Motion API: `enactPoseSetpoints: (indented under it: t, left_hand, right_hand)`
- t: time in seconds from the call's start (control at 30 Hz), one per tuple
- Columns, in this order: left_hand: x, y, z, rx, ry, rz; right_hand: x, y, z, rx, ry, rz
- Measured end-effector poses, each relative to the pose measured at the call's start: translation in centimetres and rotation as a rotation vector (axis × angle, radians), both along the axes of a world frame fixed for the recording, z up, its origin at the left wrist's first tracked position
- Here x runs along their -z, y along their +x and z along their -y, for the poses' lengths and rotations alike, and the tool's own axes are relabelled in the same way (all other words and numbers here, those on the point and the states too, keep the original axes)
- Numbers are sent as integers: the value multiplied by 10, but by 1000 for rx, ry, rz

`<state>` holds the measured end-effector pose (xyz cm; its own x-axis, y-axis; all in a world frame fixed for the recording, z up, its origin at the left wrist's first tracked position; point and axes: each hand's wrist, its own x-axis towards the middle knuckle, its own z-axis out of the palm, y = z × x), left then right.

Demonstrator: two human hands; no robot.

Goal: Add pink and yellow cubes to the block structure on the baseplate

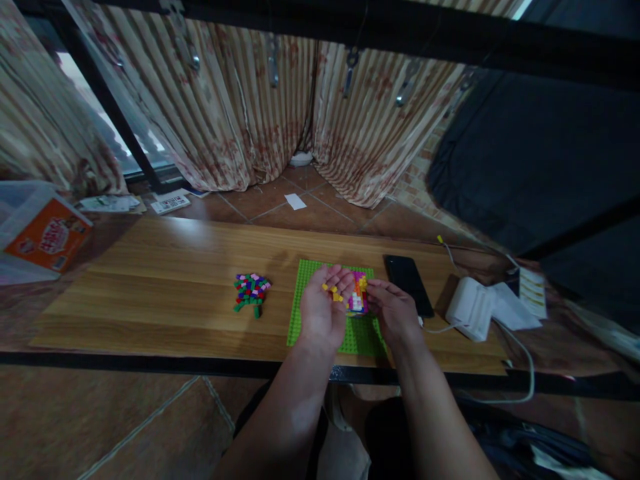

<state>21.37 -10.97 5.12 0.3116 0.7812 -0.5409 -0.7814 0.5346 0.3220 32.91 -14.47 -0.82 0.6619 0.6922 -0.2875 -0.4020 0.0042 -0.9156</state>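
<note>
One head-worn camera looks forward and down, close over the wooden table (pixel 165 280), facing the curtains (pixel 240 113).

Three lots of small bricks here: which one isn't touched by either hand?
The mixed pile of bricks lying alone on the table, left of the green baseplate. The yellow bricks sit in the left hand; the right hand holds the built stack.

Green studded baseplate (pixel 310 313), yellow bricks (pixel 333 292) in left hand (pixel 324 310), multicolour pink-yellow-white brick block (pixel 358 293), red-blue-green-purple brick pile (pixel 251 291), black phone (pixel 407 280), light wood-grain counter (pixel 165 287), beige striped floral curtains (pixel 240 113), orange box (pixel 47 240).
</note>
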Motion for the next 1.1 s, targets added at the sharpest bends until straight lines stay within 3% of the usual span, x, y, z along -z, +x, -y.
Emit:
enactPoseSetpoints:
  t: [0.63, 1.1]
  left_hand:
    - [-1, -2, -1, 32, 10, -26]
    - [-2, -1, -2, 21, 23, -43]
  right_hand:
    - [-2, -4, -9, 3, 17, -74]
    - [4, 15, -18, -330, 42, -7]
